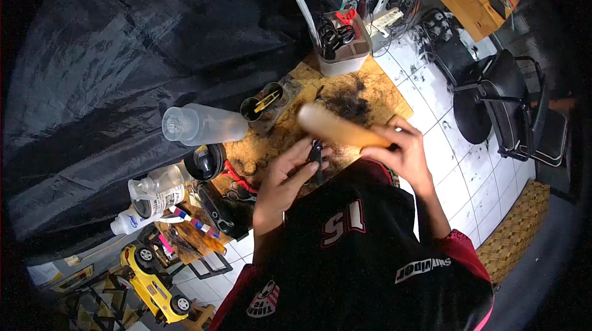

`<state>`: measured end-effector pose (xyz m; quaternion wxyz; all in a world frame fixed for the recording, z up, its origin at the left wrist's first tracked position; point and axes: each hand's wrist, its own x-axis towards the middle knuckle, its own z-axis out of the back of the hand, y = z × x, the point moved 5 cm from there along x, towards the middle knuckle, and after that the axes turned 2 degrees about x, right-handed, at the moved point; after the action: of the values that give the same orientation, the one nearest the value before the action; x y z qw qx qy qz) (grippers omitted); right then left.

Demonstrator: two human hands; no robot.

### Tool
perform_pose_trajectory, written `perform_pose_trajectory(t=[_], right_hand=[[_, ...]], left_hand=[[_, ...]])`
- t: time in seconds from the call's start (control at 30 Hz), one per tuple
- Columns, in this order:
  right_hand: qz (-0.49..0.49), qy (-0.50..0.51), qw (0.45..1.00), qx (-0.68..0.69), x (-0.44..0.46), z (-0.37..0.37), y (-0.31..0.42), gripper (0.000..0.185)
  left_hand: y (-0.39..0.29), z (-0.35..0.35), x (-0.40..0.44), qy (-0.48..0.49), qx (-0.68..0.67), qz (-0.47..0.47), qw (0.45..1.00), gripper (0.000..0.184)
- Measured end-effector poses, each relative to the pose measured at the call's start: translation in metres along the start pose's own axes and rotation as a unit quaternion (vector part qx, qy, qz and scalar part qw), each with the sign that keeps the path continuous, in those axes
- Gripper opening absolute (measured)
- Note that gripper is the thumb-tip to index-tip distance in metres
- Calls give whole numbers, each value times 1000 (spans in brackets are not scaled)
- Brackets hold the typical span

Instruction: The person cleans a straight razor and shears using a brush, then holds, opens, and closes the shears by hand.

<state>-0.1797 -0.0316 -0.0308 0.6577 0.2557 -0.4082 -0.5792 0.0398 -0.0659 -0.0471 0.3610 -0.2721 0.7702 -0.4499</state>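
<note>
Apparent brushing: left hand [285,175] clamps a small black tool [317,156], right hand [406,151] grips a long, blurred, tan brush-like object [341,129]; the next stroke calls for steadiness.

Black cloth [123,78] drapes beside a white-tiled floor [456,161] (dark tufts [420,44] scattered across it), where a black armchair [507,78] stands near a woven mat [517,229].

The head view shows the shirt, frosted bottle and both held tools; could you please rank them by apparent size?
1. Black shirt
2. Frosted bottle and tan tool in right hand: too alike to rank
3. Black tool in left hand, partly hidden
</note>
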Motion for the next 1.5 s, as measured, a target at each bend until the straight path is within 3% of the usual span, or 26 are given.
perform_pose_trajectory(t=[0.1, 0.2, 0.37, 0.43, 0.5, 0.63, 0.7, 0.77, 0.83, 0.87, 0.9, 0.97, 1.0, 1.07, 1.17, 1.2, 1.23, 1.3, 1.37, 1.5], right_hand=[[-108, -115, 984, -85, 6, 18, -7, 39], [-141, -131, 979, -71, 8, 22, -8, 40], [21, 36, 998, 51, 3, 0, 11, 45], [14, 71, 997, 40, 2, -7, 9, 45], [4, -49, 998, -38, 4, -2, -1, 45], [-58, -131, 986, -89, 12, 14, 9, 41], [-37, -128, 988, -83, 13, 13, 16, 41], [-12, -102, 993, -61, 10, 6, 23, 40], [4, -27, 998, -58, 0, -5, 22, 36], [17, 0, 999, -49, -4, -8, 26, 36], [29, 28, 998, -39, -9, -12, 31, 37], [53, 132, 990, 7, -22, -16, 37, 39], [51, 173, 984, 8, -24, -17, 43, 39], [33, 233, 971, 28, -26, -17, 52, 40], [22, 184, 981, 61, -22, -14, 48, 43], [22, 135, 990, 16, -19, -15, 47, 44], [7, 68, 998, -15, -16, -15, 51, 41], [-54, 24, 996, -67, -11, -22, 50, 37], [-21, 61, 996, -55, -13, -29, 58, 36], [9, 256, 966, 21, -37, -42, 67, 40]], left_hand=[[-3, -2, 0, 28, -13, 19, 999, 53], [1, -2, 2, 24, -51, 10, 998, 52], [8, 1, 4, 3, -68, -17, 998, 54], [9, 4, 3, -10, -78, -55, 995, 57], [6, 4, 3, -8, -87, -6, 996, 59], [1, 2, -4, 13, -113, 12, 993, 59], [0, 0, -6, 8, -119, -8, 993, 59], [4, 2, -8, 0, -129, -29, 991, 59], [7, 7, -9, -11, -239, -58, 969, 56], [10, 11, -16, -77, -214, -48, 973, 52], [10, 13, -19, -84, -219, -56, 970, 52], [7, 10, -24, 0, -443, -78, 893, 64], [7, 11, -27, -45, -409, -56, 910, 83], [9, 10, -36, -52, -410, -39, 910, 88], [17, 10, -42, -61, -458, -18, 887, 88], [24, 15, -49, -119, -338, 5, 933, 87], [22, 14, -49, -77, -358, -4, 931, 87], [23, 12, -50, -84, -408, -2, 909, 89], [27, 17, -54, -88, -401, -7, 912, 90], [28, 21, -57, -67, -450, -54, 889, 92]])
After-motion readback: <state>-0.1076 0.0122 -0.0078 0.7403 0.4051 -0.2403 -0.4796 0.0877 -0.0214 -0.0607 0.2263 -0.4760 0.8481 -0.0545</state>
